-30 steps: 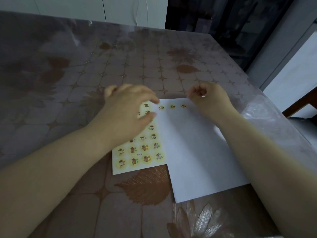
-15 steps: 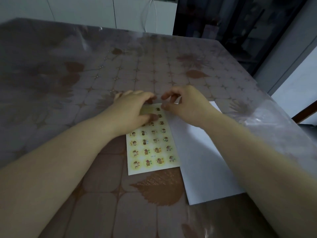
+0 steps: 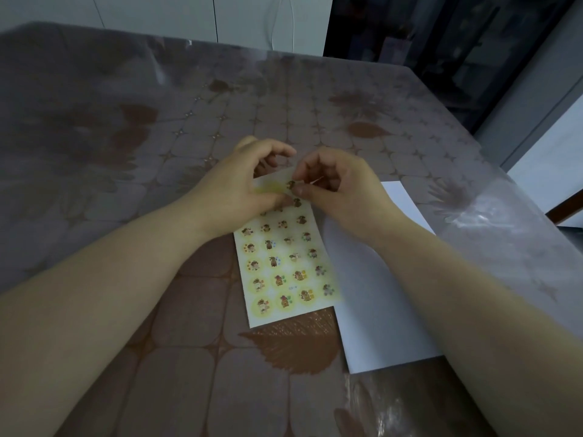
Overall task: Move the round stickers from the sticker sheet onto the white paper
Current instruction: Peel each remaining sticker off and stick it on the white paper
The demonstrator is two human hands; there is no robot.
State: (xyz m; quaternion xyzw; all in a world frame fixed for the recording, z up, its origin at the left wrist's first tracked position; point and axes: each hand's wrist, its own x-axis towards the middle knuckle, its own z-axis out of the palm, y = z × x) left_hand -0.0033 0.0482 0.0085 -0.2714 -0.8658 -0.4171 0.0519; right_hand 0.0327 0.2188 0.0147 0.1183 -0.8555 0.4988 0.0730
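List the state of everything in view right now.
Sticker sheet: near end flat on table, far end lifted.
Round sticker: pinched at the sheet's far end.
White paper: flat, right of the sheet.
Left hand: holds the sheet's far end.
Right hand: pinches the round sticker.

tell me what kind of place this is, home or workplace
Most likely a home, probably a dining or kitchen area. The table has a leaf-patterned cloth under a clear plastic cover, white cabinet doors stand behind it, and a child-style sticker sheet lies on it.
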